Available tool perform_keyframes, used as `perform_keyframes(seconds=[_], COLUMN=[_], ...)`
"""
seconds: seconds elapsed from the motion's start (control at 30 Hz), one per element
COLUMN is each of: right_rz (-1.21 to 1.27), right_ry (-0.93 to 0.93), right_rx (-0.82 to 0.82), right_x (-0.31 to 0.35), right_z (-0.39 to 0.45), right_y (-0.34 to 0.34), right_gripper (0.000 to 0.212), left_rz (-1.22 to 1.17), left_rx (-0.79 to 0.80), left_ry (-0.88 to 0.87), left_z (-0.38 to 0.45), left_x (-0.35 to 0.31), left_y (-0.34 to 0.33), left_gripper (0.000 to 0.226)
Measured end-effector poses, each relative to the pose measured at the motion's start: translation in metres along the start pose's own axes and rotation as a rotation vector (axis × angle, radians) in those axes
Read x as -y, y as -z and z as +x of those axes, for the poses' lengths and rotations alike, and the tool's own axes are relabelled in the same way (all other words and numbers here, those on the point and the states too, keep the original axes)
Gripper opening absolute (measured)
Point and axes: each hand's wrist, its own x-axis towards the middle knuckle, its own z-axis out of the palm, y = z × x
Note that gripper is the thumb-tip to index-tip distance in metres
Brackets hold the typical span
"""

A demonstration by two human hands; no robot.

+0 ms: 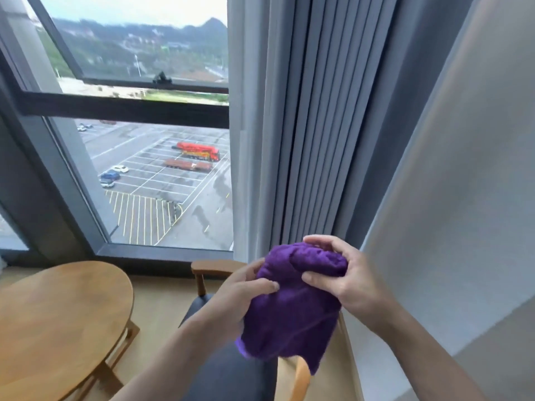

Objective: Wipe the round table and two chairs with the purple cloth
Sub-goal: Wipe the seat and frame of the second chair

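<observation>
Both hands are up in the lower right of the frame, bunching one purple cloth [292,308] between them: my left hand [241,296] grips its near side, and my right hand [344,280] pinches the rolled top edge. One round wooden counter [58,311] sits at lower left. Only one chair [220,287] shows (dark seat, wooden arms), partly hidden behind my forearms and the cloth. One window [130,140] fills the upper left; grey curtains [304,125] hang at centre.

No readable text, label or number anywhere
</observation>
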Motion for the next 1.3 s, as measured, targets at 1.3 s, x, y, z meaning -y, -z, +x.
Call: perform_keyframes(seconds=[1.3], right_rz=[-0.195], right_ry=[0.168], right_rx=[-0.074], right_x=[0.097], right_z=[-0.009], right_y=[0.029], right_gripper=[0.024], left_rz=[0.701], left_rx=[-0.314], left_ry=[-0.293], left_z=[-0.056], left_x=[-0.041], left_y=[-0.036], left_gripper=[0.019])
